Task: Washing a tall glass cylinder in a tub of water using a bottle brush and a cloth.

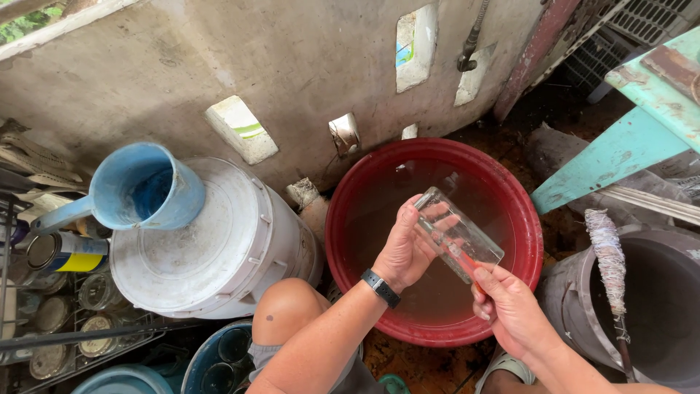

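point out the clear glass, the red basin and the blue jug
clear glass (458, 235), head view, on the middle of its see-through side, between the two hands
red basin (526, 219), head view, on the right part of its rim
blue jug (182, 191), head view, on its outer wall near the mouth

There is only one view, from the camera on my head. It looks steeply down past my bare knee (286, 310) and forearms to the ground in front of me, close enough that my hands sit in the lower middle of the picture. The round red plastic basin of water (525, 219) lies almost at the centre. The view faces a rough grey concrete wall (219, 51), which fills the top. With no second view, nothing is shared.
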